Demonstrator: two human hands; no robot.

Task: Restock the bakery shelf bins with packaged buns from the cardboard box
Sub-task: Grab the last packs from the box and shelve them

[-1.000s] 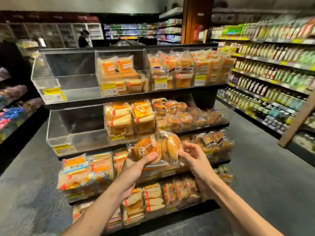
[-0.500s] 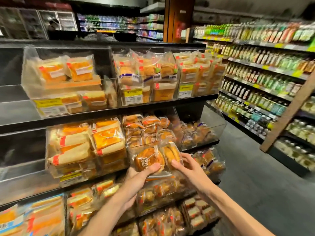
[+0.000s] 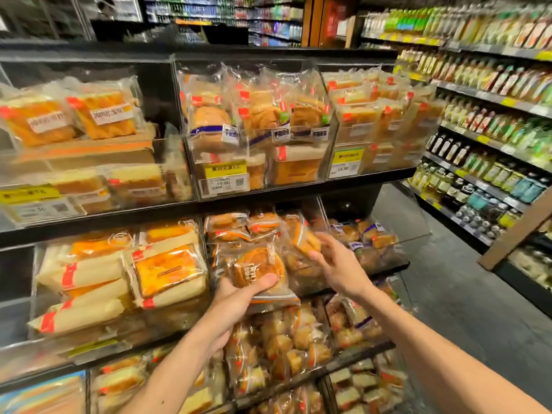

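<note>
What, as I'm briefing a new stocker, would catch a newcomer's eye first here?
At centre, the left hand has its grip on a round bun pack, while the right hand reaches open toward the middle bin. Around them, clear bins crammed with wrapped bread fill the shelves, with yellow price tags on the top row.

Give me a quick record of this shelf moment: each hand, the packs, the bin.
left hand: grips round bun pack from below, thumb on its front
right hand: fingers spread against second pack
bin: middle shelf, clear-walled, holds other bun packs
second pack: at the bin's top, tilted
box: not in view
</note>
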